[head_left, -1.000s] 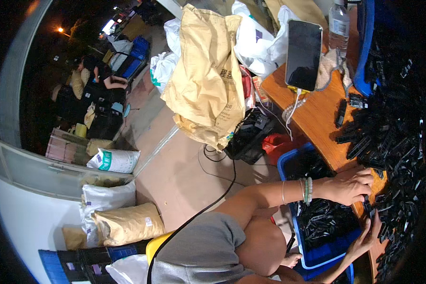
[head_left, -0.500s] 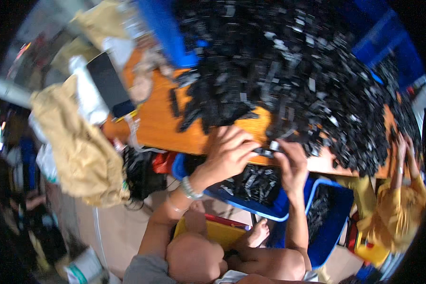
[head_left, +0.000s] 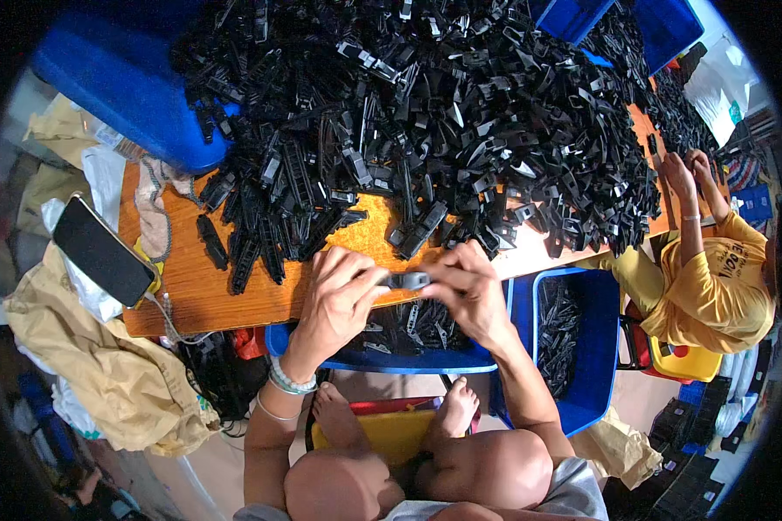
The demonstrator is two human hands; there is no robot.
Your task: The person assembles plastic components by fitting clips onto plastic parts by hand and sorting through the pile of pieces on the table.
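Between my two hands, just above the table's near edge, is a small dark plastic part (head_left: 407, 280) with a grey, shiny section. My left hand (head_left: 332, 295), with bracelets at its wrist, pinches one end. My right hand (head_left: 473, 291) grips the other end; its fingers are slightly blurred. The part's ends are hidden by my fingertips. Just beyond lies a big heap of black plastic parts (head_left: 426, 113), some long and ribbed, some with grey pieces. A blue bin (head_left: 391, 358) holding similar pieces is below my hands.
A second blue bin (head_left: 601, 347) is at right. A blue tub (head_left: 139, 95) lies far left, with a phone (head_left: 104, 252), cable and brown paper bag (head_left: 104, 365) nearer. At right, a co-worker in a yellow shirt (head_left: 712, 282) reaches to the wooden table (head_left: 174, 295).
My view has shifted and sharpened. Both hands are now level around the small plastic part; the white piece seen at my right fingertips earlier no longer shows.
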